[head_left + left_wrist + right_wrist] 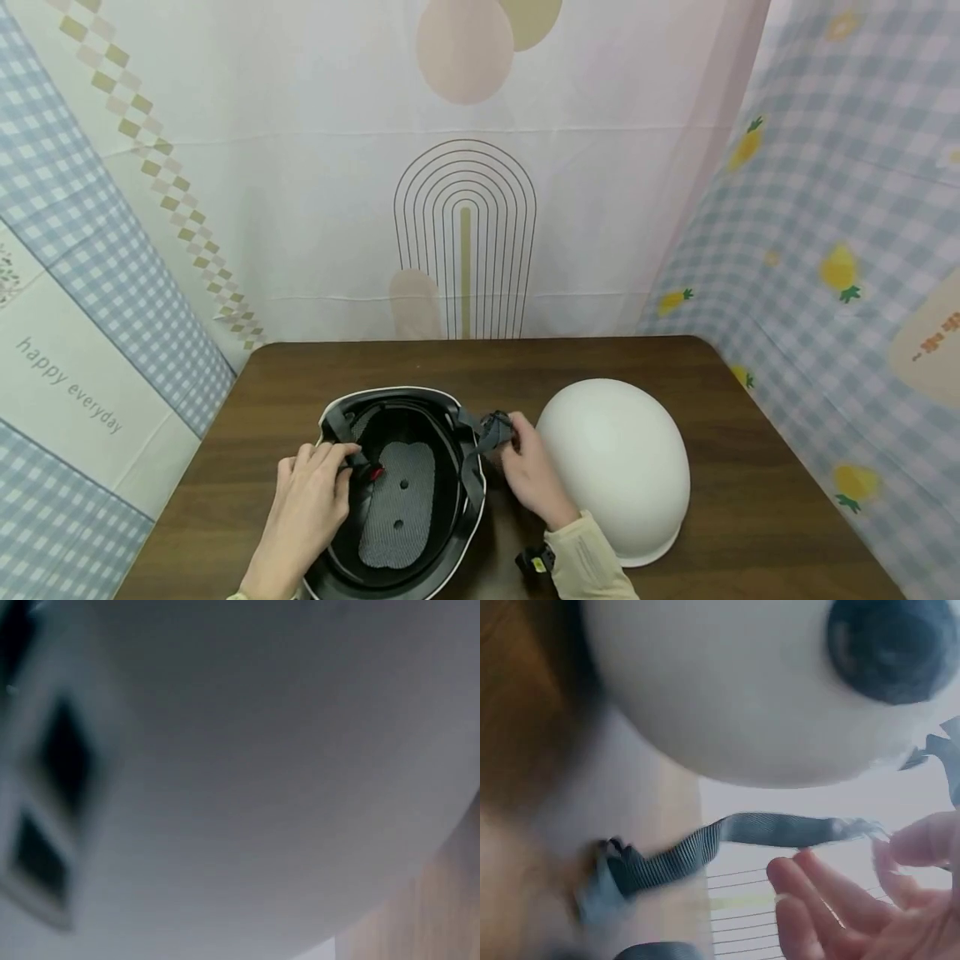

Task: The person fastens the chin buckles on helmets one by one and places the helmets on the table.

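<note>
A helmet (448,550) lies upside down on the table, its black lining and grey pad (397,500) facing up. At its left rim my left hand (303,504) pinches a dark chin strap beside a small red buckle part (376,472). My right hand (534,471), off the right rim, grips the other grey strap (487,433). The right wrist view shows thumb and finger pinching the end of a ribbed strap (780,829), below a white shell (727,712) with a dark round piece (892,645). Blurred dark openings mark the white shell (262,787) in the left wrist view.
A smooth white dome (615,467) stands on the brown wooden table (735,517), close by my right hand. A small black device (535,560) sits at my right wrist. Patterned cloth (322,208) hangs behind the table and along both sides.
</note>
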The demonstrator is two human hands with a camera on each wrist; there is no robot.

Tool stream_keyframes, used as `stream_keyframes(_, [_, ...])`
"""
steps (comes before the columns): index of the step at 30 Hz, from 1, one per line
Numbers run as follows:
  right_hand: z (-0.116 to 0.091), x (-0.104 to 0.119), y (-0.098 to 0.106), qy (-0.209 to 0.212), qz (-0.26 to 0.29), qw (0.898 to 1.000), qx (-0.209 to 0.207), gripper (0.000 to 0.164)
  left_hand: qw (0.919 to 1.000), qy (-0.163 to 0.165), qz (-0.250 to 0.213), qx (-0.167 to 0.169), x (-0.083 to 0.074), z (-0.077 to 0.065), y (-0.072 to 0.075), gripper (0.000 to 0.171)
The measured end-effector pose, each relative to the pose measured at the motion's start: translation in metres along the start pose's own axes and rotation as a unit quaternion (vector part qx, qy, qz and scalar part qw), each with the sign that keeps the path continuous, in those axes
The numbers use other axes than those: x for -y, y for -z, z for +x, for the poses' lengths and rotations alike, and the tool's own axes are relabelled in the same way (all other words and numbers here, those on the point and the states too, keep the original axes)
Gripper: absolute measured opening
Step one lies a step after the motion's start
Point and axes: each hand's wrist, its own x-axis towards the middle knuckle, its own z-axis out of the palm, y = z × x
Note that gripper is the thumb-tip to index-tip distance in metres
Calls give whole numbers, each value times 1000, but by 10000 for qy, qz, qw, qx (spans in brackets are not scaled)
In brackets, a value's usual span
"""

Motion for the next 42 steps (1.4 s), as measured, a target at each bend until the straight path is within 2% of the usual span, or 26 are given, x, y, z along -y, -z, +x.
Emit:
stream_keyframes(3, [1, 10, 4, -2, 871, 9960, -216, 17, 9999, -19, -108, -34, 0, 1, 1, 29])
stream_keyframes(6, [1, 19, 8, -96, 1868, 9819, -314, 19, 9998, -9, -201, -31, -1, 0, 1, 29])
stream_keyframes(8, [0, 23, 10, -85, 2494, 9675, -397, 21, 9997, 2, -232, -8, -1, 0, 1, 29])
stream_keyframes(11, [0, 27, 14, 162, 3427, 9380, -489, 17, 9997, 19, -240, 36, -2, -1, 2, 28])
stream_keyframes(14, [0, 27, 18, 488, 4045, 9117, -531, 24, 9997, 27, -224, 106, -2, -1, 3, 28])
stream_keyframes(17, [-2, 27, 21, 598, 4242, 9011, -674, 28, 9993, 117, -220, 265, -2, -1, 4, 28])
stream_keyframes(20, [-3, 28, 23, 554, 4239, 9007, -769, 27, 9978, 317, -231, 533, -3, 0, 5, 27])
stream_keyframes(23, [-3, 30, 26, 523, 4338, 8968, -692, 26, 9953, 511, -223, 792, -4, 1, 6, 30])
stream_keyframes(27, [-3, 34, 33, 640, 4851, 8707, -505, 13, 9926, 637, -175, 1021, -5, 2, 7, 36])
stream_keyframes(29, [-3, 36, 38, 724, 5147, 8526, -539, 8, 9910, 696, -164, 1130, -6, 2, 7, 38])
stream_keyframes(31, [-2, 38, 44, 835, 5376, 8364, -667, 16, 9891, 768, -160, 1247, -6, 2, 7, 39])
stream_keyframes(33, [-2, 39, 51, 868, 5471, 8282, -845, 27, 9881, 803, -132, 1305, -6, 2, 7, 40])
stream_keyframes(35, [-2, 40, 58, 899, 5517, 8235, -969, 37, 9870, 834, -90, 1374, -6, 1, 7, 41])
stream_keyframes(42, [-3, 40, 79, 964, 5547, 8202, -1013, 56, 9881, 800, 23, 1310, -5, 0, 7, 43])
